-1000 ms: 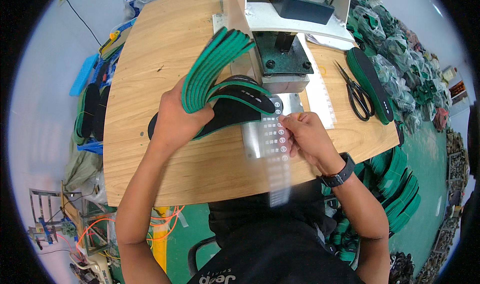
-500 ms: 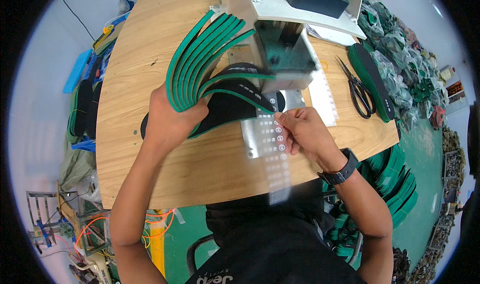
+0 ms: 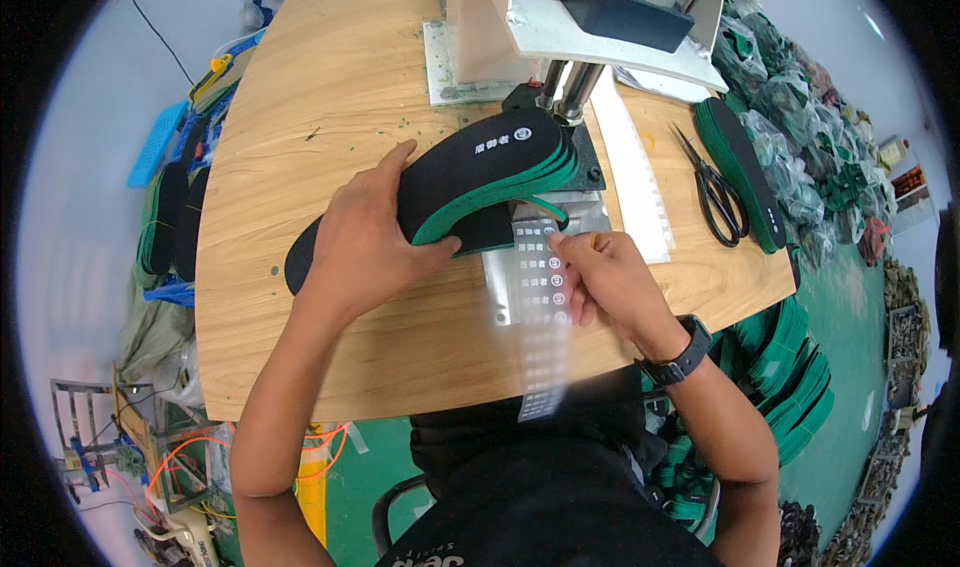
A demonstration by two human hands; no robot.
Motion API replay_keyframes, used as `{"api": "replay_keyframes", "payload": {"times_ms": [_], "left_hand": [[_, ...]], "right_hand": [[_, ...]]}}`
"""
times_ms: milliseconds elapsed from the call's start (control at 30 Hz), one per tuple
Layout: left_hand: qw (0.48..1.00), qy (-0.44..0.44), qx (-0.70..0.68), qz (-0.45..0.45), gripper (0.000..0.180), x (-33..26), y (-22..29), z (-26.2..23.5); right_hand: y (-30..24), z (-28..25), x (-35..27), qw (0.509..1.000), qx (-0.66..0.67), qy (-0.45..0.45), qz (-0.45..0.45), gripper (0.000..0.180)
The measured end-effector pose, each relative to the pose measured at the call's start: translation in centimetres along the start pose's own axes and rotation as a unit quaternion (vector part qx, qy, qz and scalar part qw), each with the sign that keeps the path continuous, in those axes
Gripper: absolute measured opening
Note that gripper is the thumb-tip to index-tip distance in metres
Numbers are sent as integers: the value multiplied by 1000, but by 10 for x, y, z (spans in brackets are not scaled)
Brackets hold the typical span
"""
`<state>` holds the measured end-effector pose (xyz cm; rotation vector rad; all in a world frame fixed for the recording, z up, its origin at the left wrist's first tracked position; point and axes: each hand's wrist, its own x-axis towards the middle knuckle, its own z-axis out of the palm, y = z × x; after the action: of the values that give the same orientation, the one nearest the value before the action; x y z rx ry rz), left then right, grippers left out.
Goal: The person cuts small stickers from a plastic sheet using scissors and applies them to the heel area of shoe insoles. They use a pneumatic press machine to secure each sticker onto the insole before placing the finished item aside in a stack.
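Observation:
My left hand (image 3: 365, 232) is wrapped around a stack of black insoles (image 3: 450, 172) with green edges. White print marks the top one near its far right end. Beneath the stack and my hand, another black insole (image 3: 300, 257) reaches toward the press, mostly hidden. My right hand (image 3: 605, 272) pinches a clear strip of white-printed transfer labels (image 3: 535, 282) near its upper end. The strip hangs over the table's front edge, its lower part blurred. It lies over a metal plate (image 3: 498, 302) below the dark press head (image 3: 590, 172), which the stack partly covers.
The white press frame (image 3: 610, 37) stands at the back of the wooden table (image 3: 270, 347). Black scissors (image 3: 715, 192) and another insole stack (image 3: 740, 167) lie at the right. Beside the press is a long white strip (image 3: 635, 187). Bagged goods (image 3: 790, 117) are piled beyond.
The fanned, upright insoles in my left hand have tipped over to the right into a closed stack, printed face up. The press head has come down, showing its rods. My right hand keeps its pinch.

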<state>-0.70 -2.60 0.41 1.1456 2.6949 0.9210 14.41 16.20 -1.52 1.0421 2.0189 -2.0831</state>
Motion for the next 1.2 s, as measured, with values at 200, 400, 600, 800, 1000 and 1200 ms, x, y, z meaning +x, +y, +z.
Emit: {"api": "replay_keyframes", "payload": {"times_ms": [200, 400, 600, 800, 1000, 1200], "left_hand": [[997, -43, 56, 41, 103, 3, 6, 3], [993, -83, 81, 16, 99, 4, 14, -3], [996, -64, -57, 7, 73, 3, 7, -11], [971, 45, -235, 8, 54, -2, -18, -10], [961, 81, -264, -10, 40, -6, -20, -16], [964, 77, -255, -15, 40, -6, -20, -16]], "right_hand": [[9, -7, 0, 997, -13, -51, -53, 24], [21, -18, -15, 995, 85, -3, -44, 23], [24, -24, -11, 989, 138, -6, -47, 24], [4, -8, -1, 998, -1, -54, -17, 26], [3, -5, 6, 997, -55, -45, -7, 34], [2, -4, 8, 997, -62, -38, -11, 35]]}}
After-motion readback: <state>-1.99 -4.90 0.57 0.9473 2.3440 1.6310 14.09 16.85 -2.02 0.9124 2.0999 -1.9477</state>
